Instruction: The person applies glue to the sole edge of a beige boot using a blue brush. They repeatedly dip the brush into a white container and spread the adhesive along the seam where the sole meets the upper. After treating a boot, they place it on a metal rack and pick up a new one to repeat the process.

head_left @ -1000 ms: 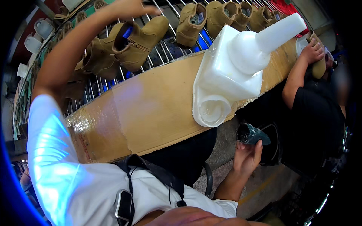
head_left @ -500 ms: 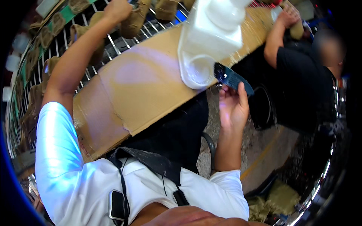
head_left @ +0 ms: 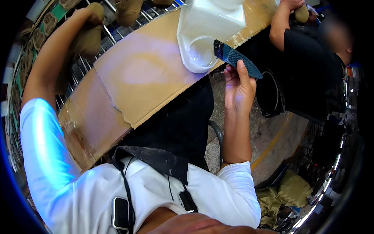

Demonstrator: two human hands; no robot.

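Right hand [head_left: 239, 91] pinched teal brush [head_left: 242, 62], tip at white cup [head_left: 201, 52] by cardboard's [head_left: 144, 78] near edge, likely catching drips. Left hand [head_left: 85, 17] was at boot [head_left: 97, 10], grip unclear.

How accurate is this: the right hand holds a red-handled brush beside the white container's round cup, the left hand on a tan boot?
The colour is wrong: the head view shows a teal-handled brush. The right hand holds it beside the round cup of the white container, the left hand on a tan boot.
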